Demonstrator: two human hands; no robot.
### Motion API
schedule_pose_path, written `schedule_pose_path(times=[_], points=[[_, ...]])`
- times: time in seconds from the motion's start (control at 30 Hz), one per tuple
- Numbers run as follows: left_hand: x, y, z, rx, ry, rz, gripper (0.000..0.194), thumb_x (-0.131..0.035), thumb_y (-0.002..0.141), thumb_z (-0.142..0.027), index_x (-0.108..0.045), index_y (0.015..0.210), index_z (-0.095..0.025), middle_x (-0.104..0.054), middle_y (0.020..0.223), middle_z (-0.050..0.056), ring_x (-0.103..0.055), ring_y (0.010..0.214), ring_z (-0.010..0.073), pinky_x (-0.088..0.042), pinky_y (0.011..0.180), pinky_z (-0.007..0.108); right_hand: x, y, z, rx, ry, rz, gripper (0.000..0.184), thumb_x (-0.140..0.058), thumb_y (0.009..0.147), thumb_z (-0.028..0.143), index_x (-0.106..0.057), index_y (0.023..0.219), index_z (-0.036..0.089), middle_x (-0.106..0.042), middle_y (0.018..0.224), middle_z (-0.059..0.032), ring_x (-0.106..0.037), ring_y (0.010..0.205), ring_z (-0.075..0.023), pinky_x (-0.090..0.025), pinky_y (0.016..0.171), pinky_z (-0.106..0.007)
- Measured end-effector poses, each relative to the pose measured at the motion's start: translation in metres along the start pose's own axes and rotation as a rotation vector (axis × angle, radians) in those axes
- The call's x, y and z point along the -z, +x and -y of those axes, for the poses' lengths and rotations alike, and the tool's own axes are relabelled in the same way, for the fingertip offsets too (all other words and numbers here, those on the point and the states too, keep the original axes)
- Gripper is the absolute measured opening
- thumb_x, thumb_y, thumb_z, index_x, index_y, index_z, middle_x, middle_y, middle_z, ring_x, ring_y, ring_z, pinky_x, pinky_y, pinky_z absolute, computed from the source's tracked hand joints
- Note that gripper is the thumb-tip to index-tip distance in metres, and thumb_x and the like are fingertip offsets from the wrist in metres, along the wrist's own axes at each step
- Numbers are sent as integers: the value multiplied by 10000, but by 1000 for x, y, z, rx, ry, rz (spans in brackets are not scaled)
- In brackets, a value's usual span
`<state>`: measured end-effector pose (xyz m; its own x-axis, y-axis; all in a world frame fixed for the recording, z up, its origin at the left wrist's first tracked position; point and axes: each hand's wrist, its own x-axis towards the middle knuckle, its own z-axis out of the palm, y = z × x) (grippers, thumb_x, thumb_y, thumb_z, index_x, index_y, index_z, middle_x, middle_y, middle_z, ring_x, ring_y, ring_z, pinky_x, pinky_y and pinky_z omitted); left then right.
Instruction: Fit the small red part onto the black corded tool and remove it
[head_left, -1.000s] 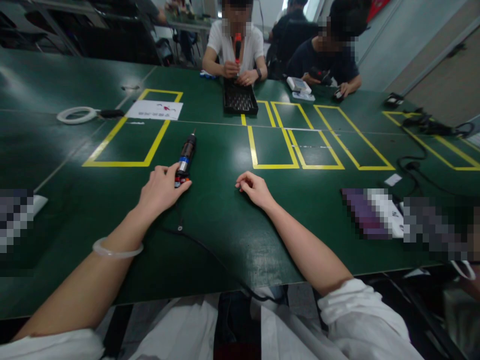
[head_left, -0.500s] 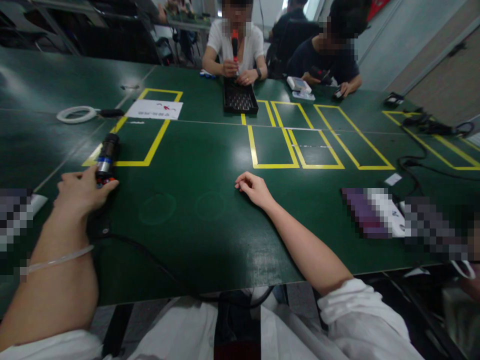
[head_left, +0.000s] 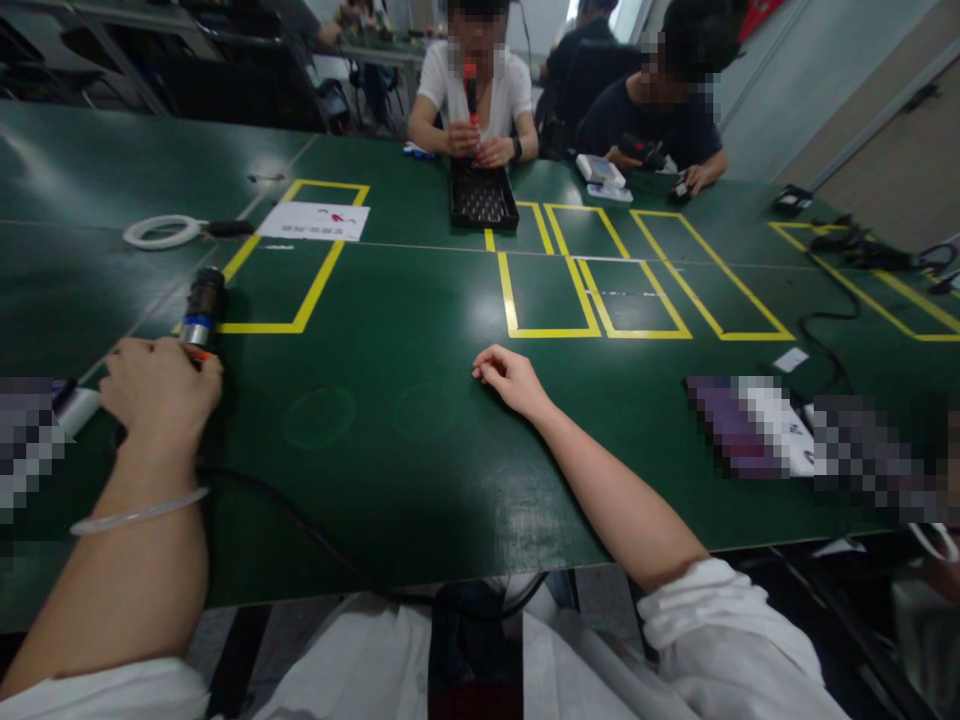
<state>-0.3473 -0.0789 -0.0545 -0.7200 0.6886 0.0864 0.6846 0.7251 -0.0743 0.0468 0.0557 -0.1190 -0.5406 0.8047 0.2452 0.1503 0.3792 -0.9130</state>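
Note:
At the left of the table, my left hand (head_left: 161, 385) is closed over the near end of a black cylindrical tool (head_left: 201, 305) with a silver and blue band. A bit of orange shows beside the thumb; the end under the palm is hidden. The tool's far end points away from me. A black cable (head_left: 300, 525) runs from near my left wrist along the table and over its front edge. My right hand (head_left: 510, 378) rests on the green tabletop near the middle, fingers loosely curled together, with nothing visible in them.
Yellow tape outlines (head_left: 551, 334) mark the green table (head_left: 420, 480). A white paper sheet (head_left: 315, 221) and a coiled white cable (head_left: 165, 232) lie left. Opposite, a person holds a red-black screwdriver (head_left: 472, 95) over a black tray (head_left: 484, 205). A purple-white packet (head_left: 750, 425) lies right.
My left hand has closed around the near end of the tool, where its thumb and fingers were spread before. The tool has shifted slightly left. My right hand stays put.

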Motion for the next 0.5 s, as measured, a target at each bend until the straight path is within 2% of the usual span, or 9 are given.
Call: schedule_pose_path(times=[0.13,0.2,0.23,0.33,0.4,0.5], points=[[6,-6,-14,4,-41,-189,623,-228,936,-550,-551,1249,-120,-516,1349,186,-492,1183,328,-453,945,466,-1,1,-1,-8,-4,3,120,-498,839,205,-601,899,189,-689,780,-2,-611,678,-121,-470,703,-255],[7,-10,-28,-59,-148,-241,588,-257,945,-527,-556,1262,-133,-572,1294,156,-529,1131,293,-450,947,428,-1,1,-1,-6,-4,2,118,-499,840,208,-600,899,189,-690,780,-1,-616,682,-121,-471,709,-257],[7,-12,-37,-122,-227,-229,560,-289,947,-516,-561,1264,-143,-606,1248,134,-552,1085,267,-451,941,400,-1,1,-1,-4,-3,3,120,-499,840,209,-601,901,188,-690,781,-1,-617,685,-122,-471,711,-258],[5,-24,-75,-420,-492,-54,491,-409,932,-483,-597,1245,-154,-667,1132,81,-593,981,200,-453,919,325,-1,1,0,-3,0,6,120,-499,839,210,-598,904,191,-690,781,-1,-619,686,-123,-473,711,-260],[4,-37,-106,-634,-616,98,456,-464,911,-471,-647,1198,-168,-666,1139,80,-603,985,196,-455,912,314,-1,1,0,-4,3,7,116,-504,837,213,-595,906,192,-689,782,-2,-621,687,-124,-474,712,-262],[3,-57,-152,-810,-714,315,413,-516,870,-453,-684,1140,-189,-672,1129,83,-611,992,213,-456,918,338,-1,0,-1,-1,-2,12,113,-521,832,223,-593,914,191,-689,788,-7,-622,699,-128,-472,706,-259]])
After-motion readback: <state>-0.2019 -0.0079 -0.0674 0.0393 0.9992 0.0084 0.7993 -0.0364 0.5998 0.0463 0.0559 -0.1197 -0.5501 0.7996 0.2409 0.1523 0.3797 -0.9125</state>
